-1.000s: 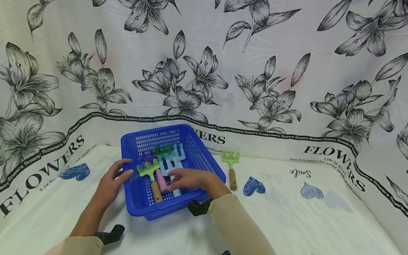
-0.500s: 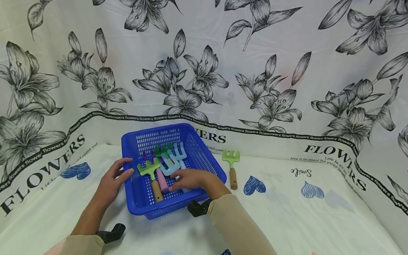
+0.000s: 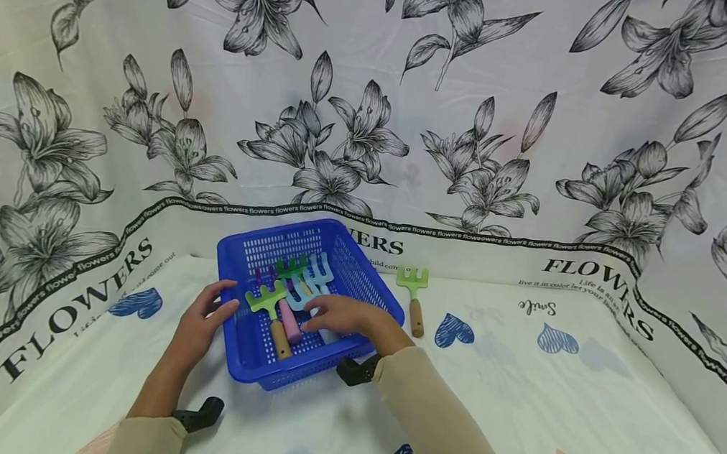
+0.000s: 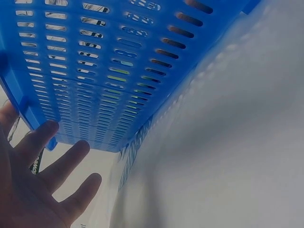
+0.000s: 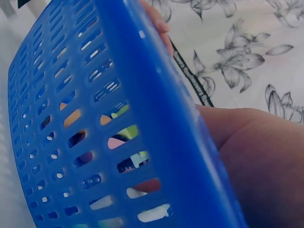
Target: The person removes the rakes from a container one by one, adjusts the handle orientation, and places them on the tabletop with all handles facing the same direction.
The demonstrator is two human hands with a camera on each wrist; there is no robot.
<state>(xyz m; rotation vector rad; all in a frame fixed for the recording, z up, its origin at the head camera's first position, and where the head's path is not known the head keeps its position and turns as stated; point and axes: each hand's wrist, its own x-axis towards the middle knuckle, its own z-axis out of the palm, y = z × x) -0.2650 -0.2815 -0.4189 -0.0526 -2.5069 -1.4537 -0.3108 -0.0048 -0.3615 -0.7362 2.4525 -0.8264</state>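
Observation:
A blue plastic basket [image 3: 272,376] with slotted walls holds several small garden hand forks. My left hand [image 3: 197,324] rests at the basket's left rim; in the left wrist view its fingers [image 4: 66,164] are spread and mostly straight below the rim. Inside the basket, my right hand [image 3: 345,315] pinches a light blue hand fork [image 3: 298,295], whose handle shows under the fingers. Left of it lie a green hand fork [image 3: 269,302] with a wooden handle and a pink handle [image 3: 290,323]. In the right wrist view the basket wall [image 5: 156,95] hides most of the right hand.
A second green hand fork [image 3: 415,293] with a wooden handle lies on the cloth right of the basket. At the back of the basket are a dark green fork [image 3: 291,266] and another light blue fork [image 3: 319,270]. A floral curtain [image 3: 478,107] hangs behind.
The light blue hand fork under my right hand has shifted and turned slightly, its handle swinging to the right. My left hand and the basket have stayed nearly still.

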